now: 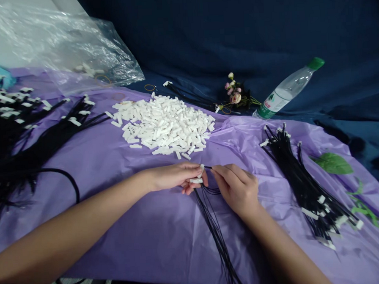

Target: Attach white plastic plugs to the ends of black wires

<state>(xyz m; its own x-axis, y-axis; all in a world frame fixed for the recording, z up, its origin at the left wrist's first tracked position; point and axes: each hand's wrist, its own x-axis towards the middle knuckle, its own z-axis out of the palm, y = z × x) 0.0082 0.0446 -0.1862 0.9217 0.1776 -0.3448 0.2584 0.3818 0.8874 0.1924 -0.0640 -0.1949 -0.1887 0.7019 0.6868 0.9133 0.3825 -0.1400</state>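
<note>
My left hand is closed around a small white plastic connector, pinched between thumb and fingers. A second white connector shows just below it, against the fingers. Facing it, my right hand pinches a thin black cord, whose end reaches to the connector in the left hand. From beneath the left fingers a bundle of black cords hangs down over the table's front edge. Whether the cord end is inside the connector is too small to tell.
A heap of white connectors lies beyond my hands on the purple sheet. Bundles of black cords with white ends lie left and right. Behind are a clear plastic bag, artificial flowers and a tilted bottle.
</note>
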